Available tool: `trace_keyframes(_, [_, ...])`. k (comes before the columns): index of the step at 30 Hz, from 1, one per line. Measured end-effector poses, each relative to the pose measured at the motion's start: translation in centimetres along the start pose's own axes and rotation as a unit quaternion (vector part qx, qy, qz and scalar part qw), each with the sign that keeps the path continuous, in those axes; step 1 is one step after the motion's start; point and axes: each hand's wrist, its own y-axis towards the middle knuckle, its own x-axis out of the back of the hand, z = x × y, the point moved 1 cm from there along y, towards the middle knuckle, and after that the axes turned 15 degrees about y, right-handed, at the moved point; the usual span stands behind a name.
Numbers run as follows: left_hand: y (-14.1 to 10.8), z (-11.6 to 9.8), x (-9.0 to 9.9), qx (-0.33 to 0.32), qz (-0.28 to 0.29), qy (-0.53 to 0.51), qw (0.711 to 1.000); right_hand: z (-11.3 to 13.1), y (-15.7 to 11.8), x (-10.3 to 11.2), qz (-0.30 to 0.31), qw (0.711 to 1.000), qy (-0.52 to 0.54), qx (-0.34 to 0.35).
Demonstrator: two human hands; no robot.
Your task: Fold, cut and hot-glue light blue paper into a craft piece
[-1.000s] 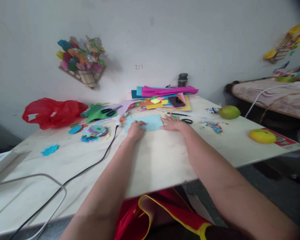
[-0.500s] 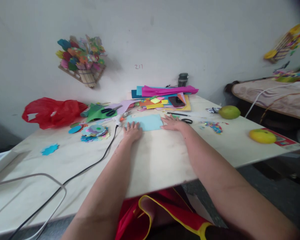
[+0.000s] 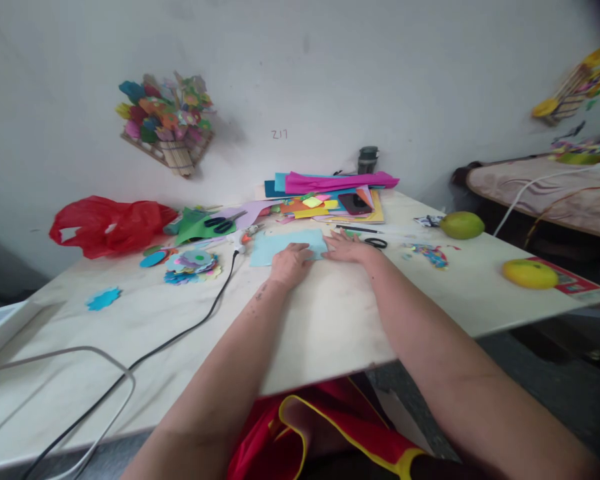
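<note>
A light blue sheet of paper [image 3: 263, 249] lies flat on the white table [image 3: 325, 327]. My left hand [image 3: 291, 264] rests on its near middle part, palm down, with the fingers loosely stretched out and covering some of the sheet. At the sheet's right edge my right hand [image 3: 344, 247] lies flat, fingers spread to the left. Just right of that hand are the black handles of scissors [image 3: 375, 243], and behind it lies a black pencil [image 3: 359, 229]. A glue gun [image 3: 243, 238] with a black cord sits left of the paper.
Cut paper shapes [image 3: 193, 265] are piled on the left, near a red plastic bag [image 3: 113, 227] and other scissors [image 3: 223, 222] on green paper. Coloured sheets and a phone [image 3: 355, 204] lie behind. Mangoes [image 3: 530, 274] sit on the right. A power strip [image 3: 7, 327] stands at left.
My left hand has slid right from the paper's left edge to its middle, nearer my right hand. My right hand stays at the right edge.
</note>
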Motion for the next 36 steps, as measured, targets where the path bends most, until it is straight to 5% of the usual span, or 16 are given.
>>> trace_keyframes(9, [0.4,0.8,-0.2,0.036,-0.012,-0.011,0.999,0.0,0.2,-0.1,-0.035,0.999,-0.002,0.006])
trace_keyframes(17, [0.6,1.1,-0.6,0.042,-0.006,-0.044,0.998,0.5,-0.2,1.2,-0.144,0.98,0.033,0.131])
trace_keyframes(22, [0.6,1.2,-0.5,0.023,-0.018,-0.033,0.999,0.8,-0.3,1.3,-0.132,0.971,-0.001,0.198])
trace_keyframes(36, [0.7,1.2,-0.6,0.027,-0.019,-0.025,0.999,1.2,0.6,0.3,-0.131,0.959,-0.05,0.245])
